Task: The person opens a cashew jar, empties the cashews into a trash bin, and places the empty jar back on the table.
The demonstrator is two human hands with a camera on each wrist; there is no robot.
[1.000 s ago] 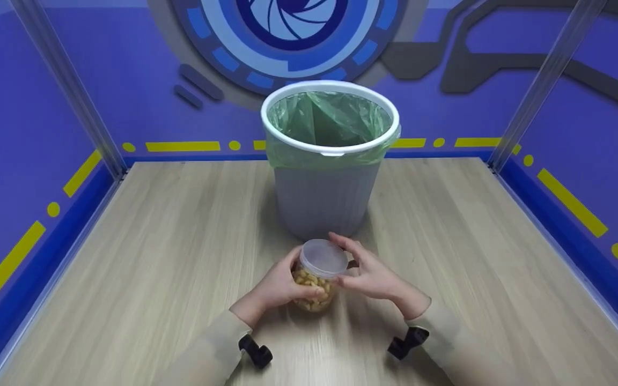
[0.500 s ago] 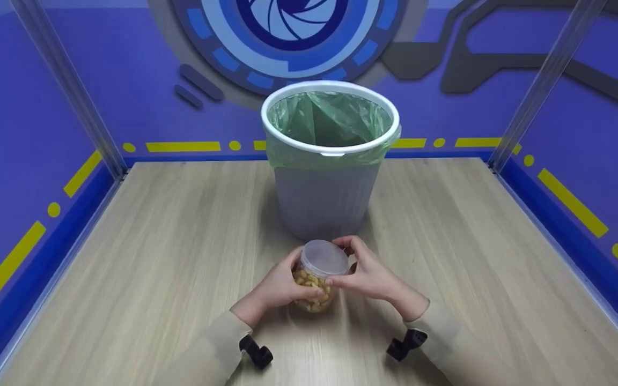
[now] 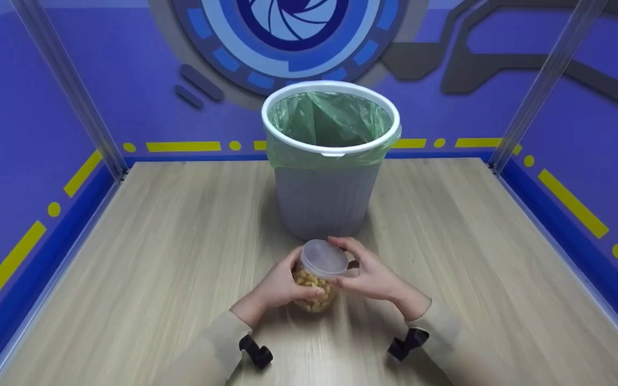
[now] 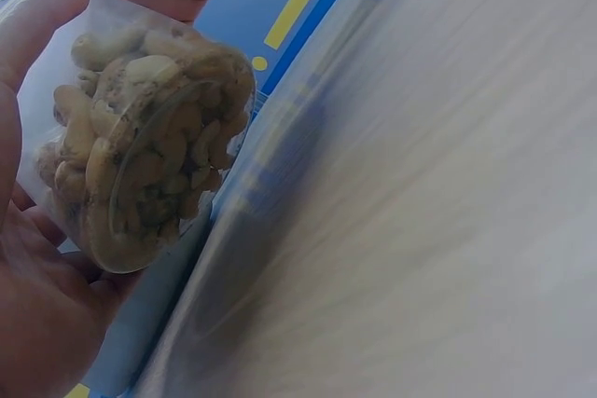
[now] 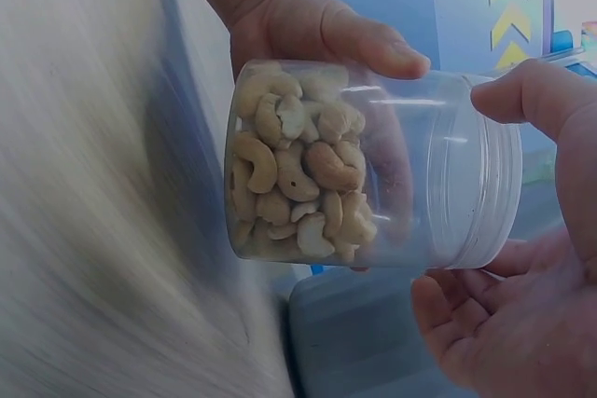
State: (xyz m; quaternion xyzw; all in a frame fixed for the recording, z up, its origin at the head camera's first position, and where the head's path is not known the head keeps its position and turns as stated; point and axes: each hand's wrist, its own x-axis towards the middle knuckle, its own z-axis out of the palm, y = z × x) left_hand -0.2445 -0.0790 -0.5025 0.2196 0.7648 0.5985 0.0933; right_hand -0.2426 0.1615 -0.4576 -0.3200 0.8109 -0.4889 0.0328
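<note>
Many curved cashews (image 5: 303, 170) lie inside a clear cylindrical jar (image 5: 434, 160).

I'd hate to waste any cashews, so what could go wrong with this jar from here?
The right hand is at the lid; if that pops loose suddenly, cashews might spill. The smooth jar could slip, since mainly the left hand grips its body. The bin stands close behind, so a sudden jerk might knock it.
</note>
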